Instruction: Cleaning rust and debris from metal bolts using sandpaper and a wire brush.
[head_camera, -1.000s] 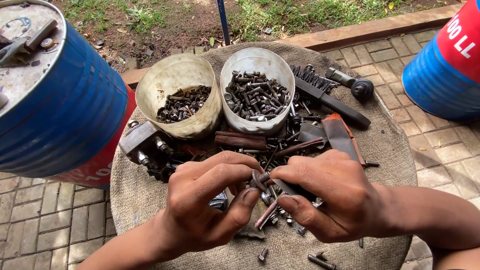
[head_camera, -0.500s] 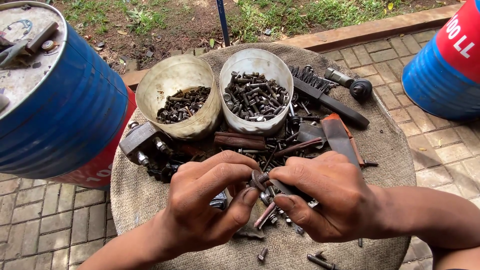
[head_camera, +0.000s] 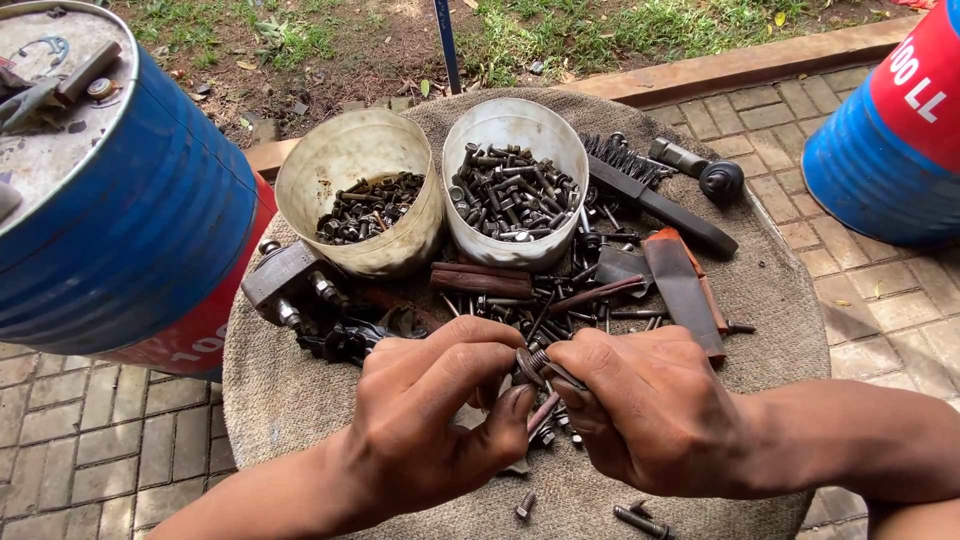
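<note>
You have a rusty bolt (head_camera: 541, 366) pinched between both hands just below the centre of the round tabletop (head_camera: 290, 400), which is covered in coarse brown sacking. Your left hand (head_camera: 435, 405) comes in from seven o'clock, fingers curled, thumb and forefinger closed on the bolt's washered head end. Your right hand (head_camera: 650, 405) reaches in from four o'clock, knuckles up, its fingertips closed on the threaded shank, touching the left. Beneath your fingers lies a scatter of loose screws (head_camera: 545, 435), dark and dull. At twelve o'clock stand two grimy plastic tubs side by side: the cream tub (head_camera: 360, 200) holds small dark nuts, the white tub (head_camera: 515, 185) longer bolts. A black wire brush (head_camera: 655, 195) lies at two o'clock, rusty flat bars (head_camera: 685, 290) beside it. A blue steel drum (head_camera: 110, 190) crowds the tabletop at ten o'clock; another drum (head_camera: 890, 130) stands well apart at two.
</note>
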